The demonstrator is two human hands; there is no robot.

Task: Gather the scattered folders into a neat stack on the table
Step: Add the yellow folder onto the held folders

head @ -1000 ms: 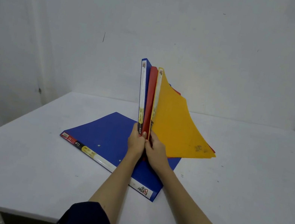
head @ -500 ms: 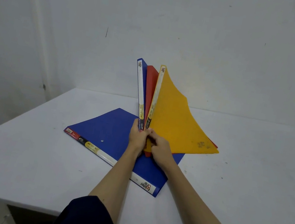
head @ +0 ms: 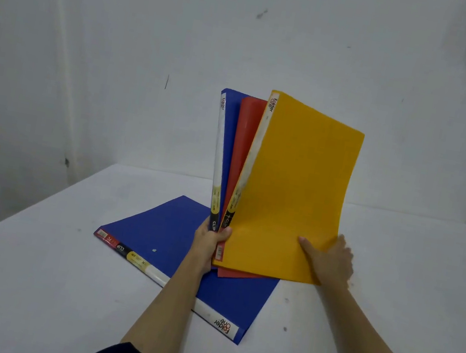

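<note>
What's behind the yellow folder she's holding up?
A red folder, then an upright blue folder, fanned in the left hand. The yellow folder covers most of both.

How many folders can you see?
4. A blue folder lies flat on the table. Another blue folder, a red folder and a yellow folder stand fanned in the hands. More may hide behind.

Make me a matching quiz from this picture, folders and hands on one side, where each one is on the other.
1. yellow folder
2. flat blue folder
3. left hand
4. right hand

A. lying on the table
B. gripping the upright spines at their lower end
C. frontmost of the raised folders
D. on the yellow cover's lower right corner

Pairs: 1-C, 2-A, 3-B, 4-D
</note>
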